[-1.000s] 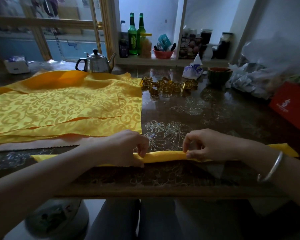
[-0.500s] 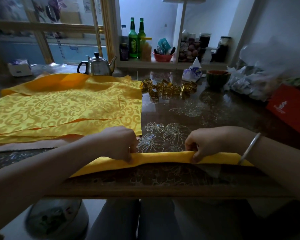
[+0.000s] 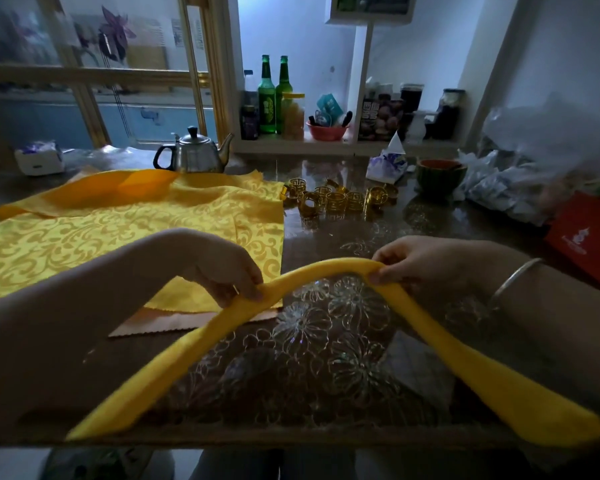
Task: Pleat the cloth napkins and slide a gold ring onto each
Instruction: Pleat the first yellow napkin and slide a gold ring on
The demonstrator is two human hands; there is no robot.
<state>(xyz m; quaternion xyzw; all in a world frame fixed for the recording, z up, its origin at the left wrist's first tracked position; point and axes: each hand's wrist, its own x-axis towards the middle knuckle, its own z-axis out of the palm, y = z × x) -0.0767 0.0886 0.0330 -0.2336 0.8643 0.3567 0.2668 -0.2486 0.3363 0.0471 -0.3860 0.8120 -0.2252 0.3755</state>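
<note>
Pleated napkin (image 3: 312, 271) no longer lies flat along the near edge of the surface (image 3: 326, 344): you now hold its middle raised in an arch at centre frame, both ends trailing toward the lower corners. Pleating of this piece appears complete; ringing comes next. Your left hand (image 3: 229, 271) and right hand (image 3: 416, 261) each pinch the strip with curled fingers, set apart. Gold rings (image 3: 336, 200) sit beyond, upper centre, untouched.

Surface (image 3: 447, 223): napkin stack (image 3: 118, 237) on left half. Rings (image 3: 336, 200) clustered just right of the stack's far corner. Teapot (image 3: 196, 155) behind stack; bowl (image 3: 439, 174) right of rings; box (image 3: 589, 237) at right edge. Shelf (image 3: 326, 147) behind surface carries bottles (image 3: 274, 95). Nearest: folded napkin (image 3: 326, 265) spans left hand (image 3: 222, 268) to right hand (image 3: 420, 261), ends drooping towards near edge.
</note>
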